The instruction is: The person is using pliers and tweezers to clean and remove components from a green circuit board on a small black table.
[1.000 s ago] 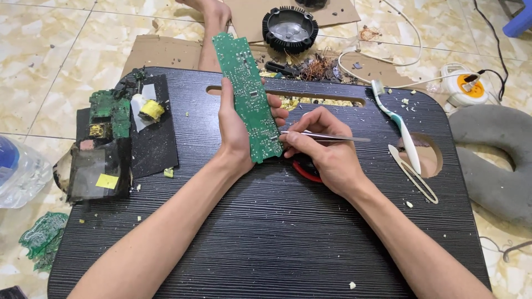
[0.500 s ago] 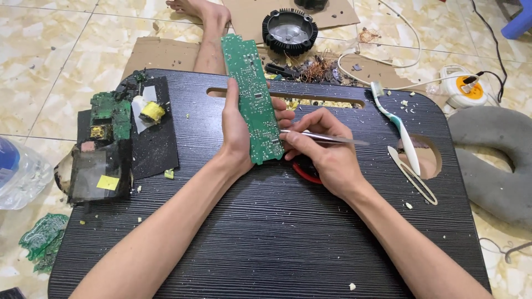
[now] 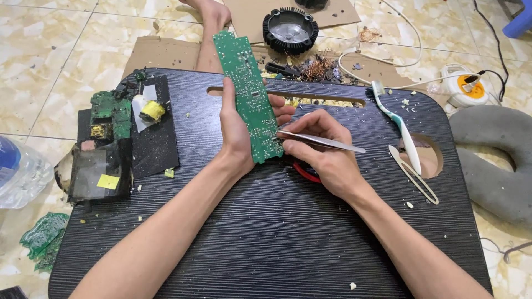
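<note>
My left hand (image 3: 237, 132) grips a long narrow green circuit board (image 3: 247, 93), held upright and tilted over a black ribbed lap table (image 3: 266, 232). My right hand (image 3: 327, 149) pinches metal tweezers (image 3: 327, 142), whose tips touch the lower right edge of the board. Under my right hand a red object (image 3: 306, 173) lies partly hidden on the table.
A white-and-teal toothbrush (image 3: 398, 123) and a pale plastic tool (image 3: 413, 174) lie to the right. At left sit a dark pile of boards and parts (image 3: 111, 138) and a plastic bottle (image 3: 16, 171). A round black part (image 3: 289, 29), copper wire scraps (image 3: 316, 69), a grey cushion (image 3: 493, 166) and a bare foot (image 3: 208, 11) surround the table.
The circuit board has shifted slightly, its top now a little lower and more upright. The tweezers stay at its lower edge.
</note>
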